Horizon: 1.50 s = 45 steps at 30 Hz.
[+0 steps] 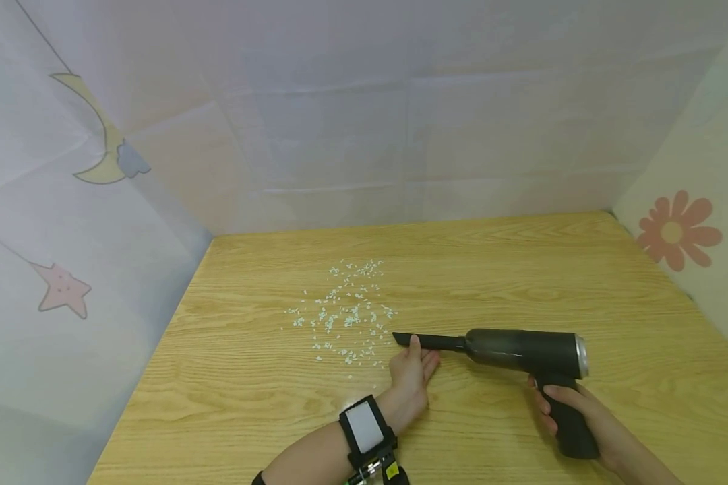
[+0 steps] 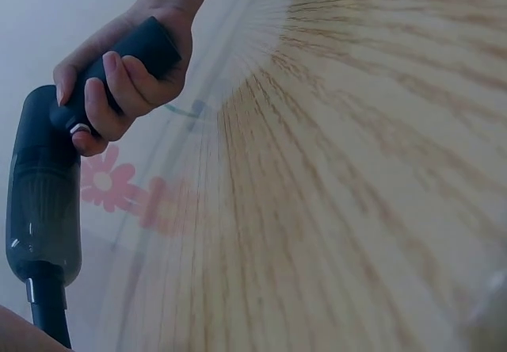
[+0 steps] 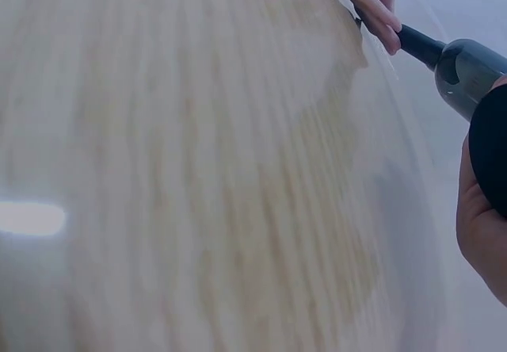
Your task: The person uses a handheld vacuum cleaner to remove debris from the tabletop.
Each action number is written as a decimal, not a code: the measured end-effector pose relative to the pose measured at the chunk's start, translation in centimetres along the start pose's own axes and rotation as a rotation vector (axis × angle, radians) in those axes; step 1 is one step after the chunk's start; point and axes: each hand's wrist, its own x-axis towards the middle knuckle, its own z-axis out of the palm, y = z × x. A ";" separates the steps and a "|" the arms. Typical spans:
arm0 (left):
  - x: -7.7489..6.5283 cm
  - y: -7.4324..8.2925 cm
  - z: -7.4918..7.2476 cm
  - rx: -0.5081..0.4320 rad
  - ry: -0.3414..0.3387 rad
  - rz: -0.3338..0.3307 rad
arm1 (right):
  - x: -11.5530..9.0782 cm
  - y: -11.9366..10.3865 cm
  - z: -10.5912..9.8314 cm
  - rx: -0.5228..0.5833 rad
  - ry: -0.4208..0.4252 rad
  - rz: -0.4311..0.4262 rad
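Head view: your R hand (image 1: 590, 412) grips the vac (image 1: 494, 347) by its handle (image 1: 573, 431), your L hand (image 1: 409, 376) pinches its nozzle (image 1: 447, 343); vac's right of scraps (image 1: 352, 316). Prob. light, stiff, slick, rear-heavy; hold handle firmly, nozzle lightly.

black vacuum (image 1: 524, 351), yellow wood-grained table (image 1: 218, 411)

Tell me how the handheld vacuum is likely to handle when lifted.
The handheld vacuum will probably stay stiff, its nozzle running straight from the barrel. It may feel nose-heavy, as the barrel and nozzle reach well forward of the right hand on the handle. The shiny barrel could be slippery.
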 end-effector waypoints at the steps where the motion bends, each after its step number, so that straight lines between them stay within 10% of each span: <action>1: 0.0 0.0 0.0 -0.002 0.001 0.001 | 0.1 -0.1 0.0 0.017 -0.009 0.013; 45: -2.9 0.2 -2.6 0.032 -0.050 -0.028 | -0.5 -0.4 0.1 -0.109 -0.007 0.147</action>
